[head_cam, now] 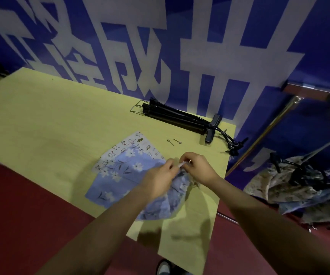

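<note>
So the blue floral cloth (118, 171) is spread on the bench (51, 120), toward its right front, laid over a white animal-print cloth (132, 143). Its bunched right edge is pinched up by the left hand (158, 181), fingers curled tight on the fabric. A small pale piece (182, 164), too blurry to be identified, is clamped in the right hand (197, 167) fingers just beside it. Two small pins (174, 141) and stacked black hangers (176, 118) are seen further back.

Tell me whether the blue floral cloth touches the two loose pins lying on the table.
Apart. The head view shows a strip of bare table between the blue floral cloth and the pins, which lie beyond its far edge.
</note>
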`<move>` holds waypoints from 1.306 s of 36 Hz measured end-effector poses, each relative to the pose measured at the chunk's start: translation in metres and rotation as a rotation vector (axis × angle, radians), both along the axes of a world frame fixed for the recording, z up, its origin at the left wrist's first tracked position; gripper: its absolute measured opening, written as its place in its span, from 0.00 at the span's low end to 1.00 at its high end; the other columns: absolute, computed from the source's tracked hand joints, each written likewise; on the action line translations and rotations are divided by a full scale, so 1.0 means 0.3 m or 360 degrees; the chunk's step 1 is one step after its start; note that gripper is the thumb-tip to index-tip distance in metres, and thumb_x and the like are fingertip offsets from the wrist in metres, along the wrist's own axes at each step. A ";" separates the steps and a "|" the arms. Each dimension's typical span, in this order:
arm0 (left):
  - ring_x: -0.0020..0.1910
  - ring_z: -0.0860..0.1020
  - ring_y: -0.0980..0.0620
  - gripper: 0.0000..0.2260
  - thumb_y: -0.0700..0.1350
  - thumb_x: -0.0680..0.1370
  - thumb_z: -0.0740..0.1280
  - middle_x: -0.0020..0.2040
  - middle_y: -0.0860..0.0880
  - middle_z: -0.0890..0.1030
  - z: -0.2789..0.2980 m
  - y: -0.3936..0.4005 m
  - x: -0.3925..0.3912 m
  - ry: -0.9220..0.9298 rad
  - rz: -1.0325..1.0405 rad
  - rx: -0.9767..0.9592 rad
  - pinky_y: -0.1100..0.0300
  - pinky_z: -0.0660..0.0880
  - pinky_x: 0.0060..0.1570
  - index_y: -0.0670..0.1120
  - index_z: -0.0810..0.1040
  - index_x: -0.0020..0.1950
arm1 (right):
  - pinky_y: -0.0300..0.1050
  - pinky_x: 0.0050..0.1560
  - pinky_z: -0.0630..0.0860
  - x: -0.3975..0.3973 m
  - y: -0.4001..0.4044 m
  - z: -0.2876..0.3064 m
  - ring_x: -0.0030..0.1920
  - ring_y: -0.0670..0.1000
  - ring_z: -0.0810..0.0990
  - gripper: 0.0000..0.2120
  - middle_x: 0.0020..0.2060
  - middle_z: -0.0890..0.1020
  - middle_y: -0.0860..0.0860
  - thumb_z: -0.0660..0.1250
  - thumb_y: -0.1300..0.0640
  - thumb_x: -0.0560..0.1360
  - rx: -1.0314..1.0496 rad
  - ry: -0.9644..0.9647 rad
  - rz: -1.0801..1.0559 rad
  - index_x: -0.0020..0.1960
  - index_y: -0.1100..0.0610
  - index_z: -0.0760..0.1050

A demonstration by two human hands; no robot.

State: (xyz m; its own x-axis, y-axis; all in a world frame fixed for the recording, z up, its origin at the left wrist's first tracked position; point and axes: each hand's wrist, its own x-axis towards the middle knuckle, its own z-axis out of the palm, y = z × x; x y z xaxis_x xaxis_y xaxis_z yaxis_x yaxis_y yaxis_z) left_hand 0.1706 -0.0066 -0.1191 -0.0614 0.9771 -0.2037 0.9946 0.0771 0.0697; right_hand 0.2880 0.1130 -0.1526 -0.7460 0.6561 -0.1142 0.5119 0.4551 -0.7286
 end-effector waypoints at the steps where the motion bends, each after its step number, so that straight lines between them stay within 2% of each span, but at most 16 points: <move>1: 0.53 0.75 0.45 0.16 0.37 0.79 0.55 0.66 0.45 0.66 -0.001 -0.004 -0.009 0.0004 -0.0015 -0.0032 0.55 0.67 0.39 0.44 0.66 0.66 | 0.43 0.44 0.69 -0.006 0.006 0.001 0.45 0.51 0.75 0.07 0.46 0.80 0.56 0.65 0.65 0.74 0.0013 -0.0037 0.0025 0.52 0.61 0.77; 5: 0.56 0.76 0.45 0.23 0.35 0.77 0.57 0.72 0.50 0.62 -0.016 -0.010 -0.038 -0.0077 0.0136 -0.0102 0.52 0.74 0.46 0.47 0.64 0.71 | 0.52 0.47 0.75 0.001 0.019 -0.023 0.48 0.56 0.78 0.06 0.47 0.81 0.55 0.64 0.60 0.75 0.0024 -0.0246 0.0047 0.51 0.58 0.77; 9: 0.56 0.76 0.43 0.27 0.34 0.77 0.56 0.73 0.50 0.62 -0.013 0.001 -0.074 -0.0100 0.0224 -0.0150 0.52 0.76 0.46 0.49 0.60 0.75 | 0.53 0.42 0.75 -0.027 0.020 -0.031 0.42 0.59 0.79 0.04 0.46 0.82 0.57 0.63 0.59 0.77 -0.0039 -0.0244 -0.0006 0.51 0.58 0.75; 12: 0.58 0.75 0.45 0.27 0.35 0.78 0.56 0.73 0.50 0.62 -0.002 0.023 -0.114 -0.0068 0.0292 -0.0063 0.54 0.74 0.44 0.49 0.58 0.76 | 0.48 0.39 0.73 -0.076 0.024 -0.022 0.37 0.54 0.76 0.03 0.41 0.81 0.54 0.63 0.56 0.78 -0.0158 -0.0131 -0.0090 0.47 0.55 0.73; 14: 0.56 0.76 0.46 0.26 0.35 0.78 0.57 0.72 0.50 0.62 0.015 0.045 -0.149 -0.0049 0.0330 -0.0016 0.56 0.71 0.41 0.48 0.58 0.76 | 0.46 0.40 0.70 -0.114 0.030 -0.009 0.37 0.50 0.74 0.06 0.36 0.78 0.49 0.64 0.54 0.78 -0.0198 -0.0033 -0.0149 0.42 0.52 0.72; 16: 0.56 0.76 0.45 0.26 0.35 0.78 0.56 0.72 0.50 0.62 0.035 0.067 -0.177 -0.0066 0.0385 0.0019 0.55 0.71 0.43 0.47 0.58 0.76 | 0.46 0.42 0.70 -0.140 0.038 0.001 0.38 0.48 0.74 0.08 0.35 0.77 0.46 0.64 0.54 0.78 -0.0230 0.0070 -0.0237 0.40 0.51 0.73; 19: 0.55 0.76 0.44 0.24 0.36 0.79 0.56 0.72 0.49 0.63 0.047 0.103 -0.249 -0.0104 0.0502 0.0084 0.54 0.71 0.43 0.46 0.58 0.76 | 0.48 0.48 0.73 -0.183 0.069 -0.004 0.45 0.53 0.78 0.09 0.43 0.81 0.52 0.60 0.56 0.79 -0.0181 0.0107 -0.0449 0.47 0.58 0.77; 21: 0.55 0.77 0.45 0.23 0.37 0.80 0.56 0.71 0.49 0.63 0.052 0.123 -0.296 -0.0134 0.0576 0.0115 0.54 0.73 0.44 0.45 0.58 0.75 | 0.50 0.51 0.75 -0.201 0.097 -0.020 0.51 0.56 0.79 0.10 0.52 0.80 0.56 0.58 0.61 0.79 -0.0074 -0.0005 -0.0563 0.52 0.59 0.78; 23: 0.54 0.77 0.44 0.22 0.38 0.80 0.56 0.71 0.49 0.63 0.053 0.140 -0.337 -0.0192 0.0621 0.0144 0.54 0.74 0.45 0.44 0.59 0.75 | 0.50 0.51 0.75 -0.221 0.124 -0.043 0.53 0.59 0.79 0.11 0.56 0.78 0.57 0.57 0.63 0.79 0.0000 -0.0147 -0.0669 0.55 0.59 0.78; 27: 0.54 0.77 0.43 0.22 0.38 0.79 0.57 0.71 0.49 0.64 0.051 0.194 -0.405 -0.0448 0.0697 0.0277 0.51 0.73 0.45 0.44 0.62 0.74 | 0.51 0.52 0.75 -0.267 0.172 -0.096 0.56 0.62 0.76 0.11 0.58 0.76 0.61 0.58 0.62 0.78 0.0025 -0.0312 -0.0736 0.57 0.60 0.77; 32: 0.54 0.77 0.44 0.24 0.37 0.78 0.58 0.72 0.49 0.63 0.042 0.276 -0.444 -0.0591 0.0572 0.0297 0.50 0.75 0.48 0.43 0.62 0.75 | 0.52 0.54 0.73 -0.311 0.209 -0.156 0.58 0.64 0.73 0.13 0.59 0.72 0.62 0.61 0.60 0.78 0.0070 -0.0510 -0.0716 0.61 0.61 0.73; 38: 0.57 0.76 0.44 0.24 0.38 0.77 0.60 0.72 0.48 0.65 -0.017 0.282 -0.452 -0.0612 0.0522 0.0272 0.52 0.73 0.51 0.43 0.63 0.74 | 0.53 0.54 0.70 -0.334 0.223 -0.195 0.55 0.63 0.71 0.08 0.55 0.72 0.62 0.59 0.63 0.78 0.0218 -0.0590 -0.0703 0.54 0.63 0.73; 42: 0.57 0.76 0.47 0.25 0.38 0.78 0.60 0.72 0.50 0.65 -0.026 0.278 -0.453 -0.0630 0.0487 0.0272 0.57 0.72 0.46 0.44 0.63 0.75 | 0.51 0.46 0.70 -0.330 0.220 -0.191 0.50 0.64 0.75 0.06 0.51 0.75 0.64 0.57 0.64 0.78 0.0132 -0.0415 -0.0856 0.51 0.66 0.72; 45: 0.45 0.75 0.49 0.25 0.37 0.77 0.60 0.71 0.50 0.65 -0.025 0.281 -0.442 -0.0693 0.0407 0.0275 0.59 0.68 0.40 0.44 0.64 0.75 | 0.44 0.41 0.67 -0.316 0.205 -0.143 0.46 0.61 0.76 0.04 0.47 0.78 0.62 0.59 0.66 0.77 0.0070 -0.0052 -0.1054 0.49 0.66 0.72; 47: 0.42 0.74 0.49 0.25 0.37 0.77 0.60 0.71 0.50 0.66 -0.026 0.282 -0.430 -0.0733 0.0374 0.0263 0.58 0.70 0.42 0.44 0.64 0.75 | 0.41 0.41 0.67 -0.308 0.187 -0.094 0.43 0.55 0.76 0.03 0.44 0.79 0.60 0.61 0.65 0.77 0.0041 0.0204 -0.1096 0.48 0.65 0.73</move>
State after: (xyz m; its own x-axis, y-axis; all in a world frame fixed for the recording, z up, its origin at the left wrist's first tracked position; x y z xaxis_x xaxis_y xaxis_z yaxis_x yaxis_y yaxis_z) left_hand 0.0415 0.0781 -0.1269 -0.2228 0.9691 -0.1057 0.8154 0.2447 0.5246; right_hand 0.1958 0.1692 -0.1807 -0.1663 0.9856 -0.0311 0.6007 0.0763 -0.7958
